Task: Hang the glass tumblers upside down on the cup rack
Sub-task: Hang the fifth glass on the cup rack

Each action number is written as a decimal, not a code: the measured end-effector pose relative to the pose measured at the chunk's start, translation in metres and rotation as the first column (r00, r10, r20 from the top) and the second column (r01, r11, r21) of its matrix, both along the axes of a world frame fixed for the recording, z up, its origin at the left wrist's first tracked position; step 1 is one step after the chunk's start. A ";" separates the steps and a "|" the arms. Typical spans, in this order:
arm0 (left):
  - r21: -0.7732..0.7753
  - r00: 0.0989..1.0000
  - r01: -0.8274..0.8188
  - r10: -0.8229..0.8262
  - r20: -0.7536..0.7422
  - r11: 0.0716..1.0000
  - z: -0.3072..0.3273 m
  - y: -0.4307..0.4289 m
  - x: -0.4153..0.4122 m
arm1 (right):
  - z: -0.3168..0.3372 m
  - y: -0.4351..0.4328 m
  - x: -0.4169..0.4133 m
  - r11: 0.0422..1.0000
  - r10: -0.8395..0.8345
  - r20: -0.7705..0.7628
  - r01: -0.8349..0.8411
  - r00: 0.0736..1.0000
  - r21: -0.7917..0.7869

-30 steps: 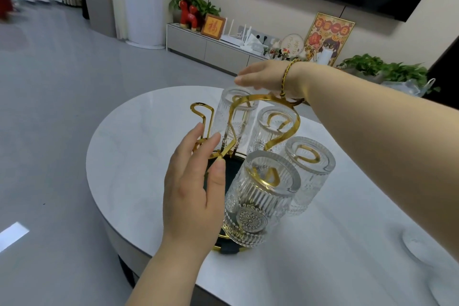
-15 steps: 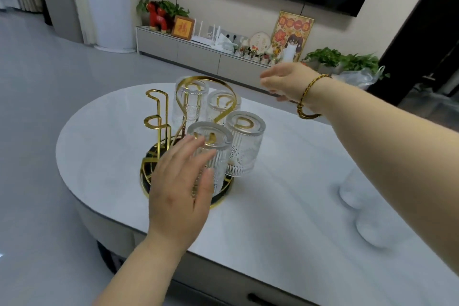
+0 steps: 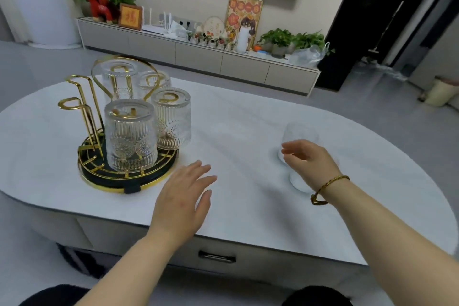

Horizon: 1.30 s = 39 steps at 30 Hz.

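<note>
A gold wire cup rack (image 3: pixel 99 176) with a round black base stands on the left of the white table. Several ribbed glass tumblers hang upside down on it, the nearest one (image 3: pixel 130 136) at the front; two gold pegs (image 3: pixel 74 104) on its left stand bare. Two more tumblers stand on the table at the right, blurred: one (image 3: pixel 299 131) just beyond my right hand, the other (image 3: pixel 296 180) partly hidden under my wrist. My right hand (image 3: pixel 310 160) hovers open right in front of the farther one, holding nothing. My left hand (image 3: pixel 183 196) floats open over the table, right of the rack.
The oval white table (image 3: pixel 236 131) has a drawer with a dark handle (image 3: pixel 217 256) at its front edge. Beyond it runs a low TV cabinet (image 3: pixel 198 57) with plants and ornaments. A small bin (image 3: pixel 442 90) stands on the floor at far right.
My left hand has drawn back from the front tumbler on the rack to the right. My right hand has dropped from above the rack to the loose tumblers at the right.
</note>
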<state>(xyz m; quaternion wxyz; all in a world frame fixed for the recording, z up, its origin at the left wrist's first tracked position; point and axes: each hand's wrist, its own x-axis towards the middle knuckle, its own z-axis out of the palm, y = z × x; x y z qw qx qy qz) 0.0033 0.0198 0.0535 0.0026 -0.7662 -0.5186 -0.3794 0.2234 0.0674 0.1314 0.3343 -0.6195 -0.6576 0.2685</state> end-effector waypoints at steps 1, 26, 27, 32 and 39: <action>-0.038 1.000 -0.003 0.002 -0.018 0.999 -0.003 0.001 0.003 | -0.008 -0.005 0.008 0.999 -0.037 -0.013 0.037 0.999 0.004; -0.369 0.989 -0.036 -0.021 -0.149 0.929 -0.047 0.015 0.009 | -0.105 0.025 0.043 0.813 -0.582 -0.236 0.557 0.778 -0.169; -0.351 0.989 -0.036 -0.017 -0.147 0.936 -0.046 0.015 0.009 | -0.106 0.027 0.042 0.803 -0.596 -0.239 0.571 0.767 -0.170; -0.306 0.977 -0.043 -0.024 -0.213 0.951 -0.045 0.014 0.010 | -0.107 0.029 0.043 0.789 -0.614 -0.247 0.589 0.750 -0.173; -0.306 1.000 0.007 -0.005 0.006 0.952 -0.036 0.016 0.005 | -0.106 0.023 0.044 0.846 -0.531 -0.276 0.523 0.801 -0.107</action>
